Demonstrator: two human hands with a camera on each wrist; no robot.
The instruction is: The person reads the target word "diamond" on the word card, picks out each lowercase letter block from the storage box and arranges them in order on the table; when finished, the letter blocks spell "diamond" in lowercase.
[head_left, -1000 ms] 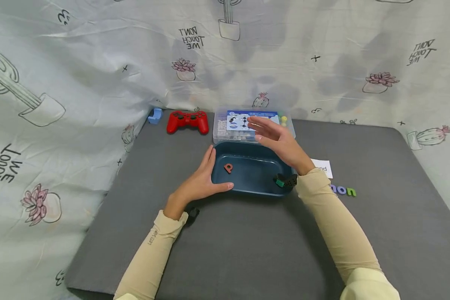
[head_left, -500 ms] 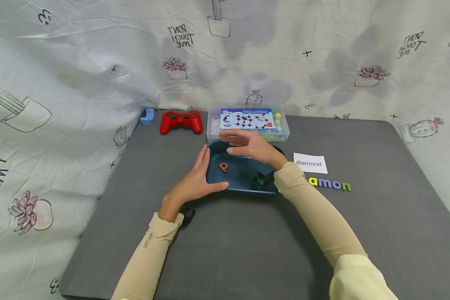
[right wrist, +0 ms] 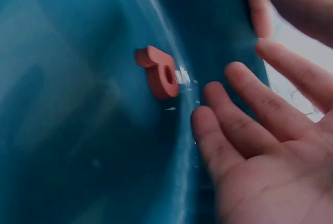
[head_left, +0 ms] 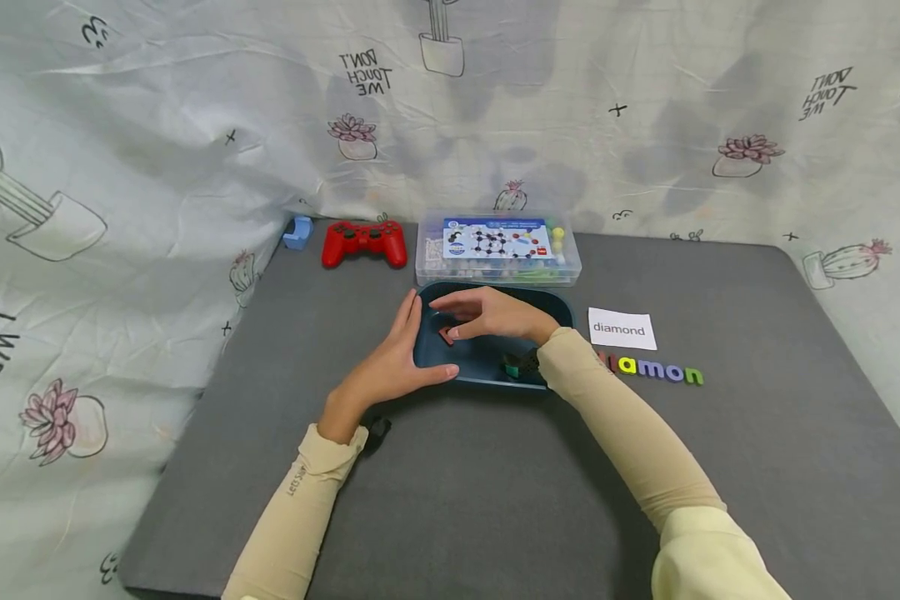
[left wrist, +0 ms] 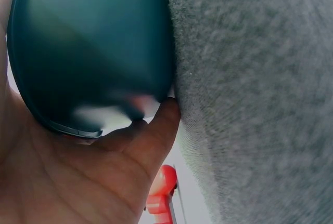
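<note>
A dark teal plastic tray (head_left: pixel 487 375) stands on the table, and a small reddish-brown toy letter (right wrist: pixel 162 73) lies inside near its left end. My left hand (head_left: pixel 386 362) grips that end, thumb at the front rim and fingers along the left side; the left wrist view shows the palm against the tray wall. Over the tray reaches my right hand (head_left: pixel 498 315), fingers extended, its thumb beside the letter in the head view. In the right wrist view a gap shows between the fingertips (right wrist: pixel 205 120) and the letter. The right hand holds nothing.
Right of the tray lies a white card (head_left: pixel 621 328) printed "diamond". Below it runs a row of coloured letters (head_left: pixel 651 368), partly hidden by the right sleeve. Behind are a clear kit box (head_left: pixel 498 250), a red game controller (head_left: pixel 363 243) and a light blue object (head_left: pixel 297 232).
My right hand has come left and down from above the tray's right side to beside the reddish-brown letter. My left hand has stayed on the tray. More of the coloured letters show now.
</note>
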